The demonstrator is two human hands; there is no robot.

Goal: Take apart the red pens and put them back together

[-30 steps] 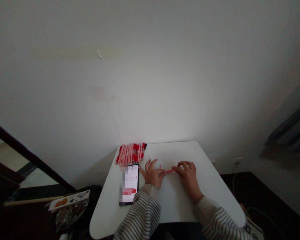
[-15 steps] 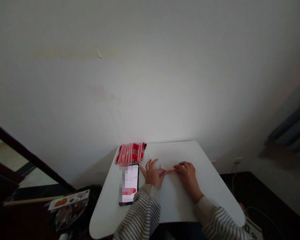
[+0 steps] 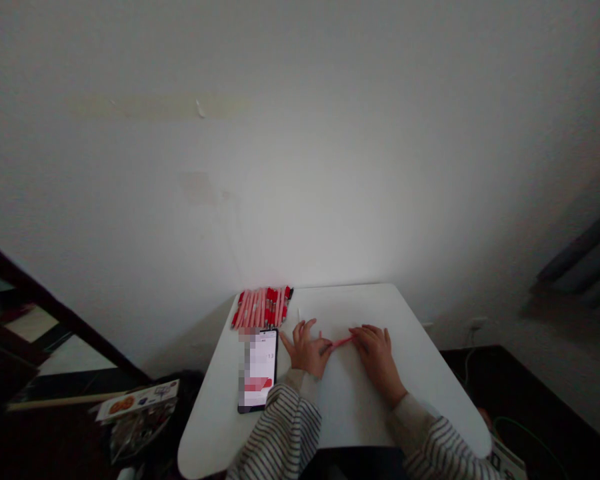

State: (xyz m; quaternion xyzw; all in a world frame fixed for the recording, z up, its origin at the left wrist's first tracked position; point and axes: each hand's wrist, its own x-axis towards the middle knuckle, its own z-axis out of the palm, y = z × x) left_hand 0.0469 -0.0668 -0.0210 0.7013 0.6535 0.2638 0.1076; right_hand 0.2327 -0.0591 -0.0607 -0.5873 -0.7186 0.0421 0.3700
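Note:
A slim pink pen [image 3: 342, 343], its ends covered by fingers, spans the gap between my two hands over the white table. My left hand [image 3: 310, 353] pinches the left end with thumb and forefinger, its other fingers raised and spread. At the right end, the fingertips of my right hand [image 3: 377, 357] are closed on the same pen. A small pink tip [image 3: 321, 333] shows just behind my left fingers; what it belongs to I cannot make out. A lit phone [image 3: 264, 367] lies left of my left hand.
Pink and red pens [image 3: 261, 308] lie side by side in a row at the table's far left corner. A small white piece [image 3: 299, 312] is near them. The white table [image 3: 420, 400] meets the wall behind. An open bag [image 3: 145, 427] stands on the floor at left.
Both hands keep nearly the same place, with the pen's right end slightly higher. The number on the phone screen has gone from 12 to 13.

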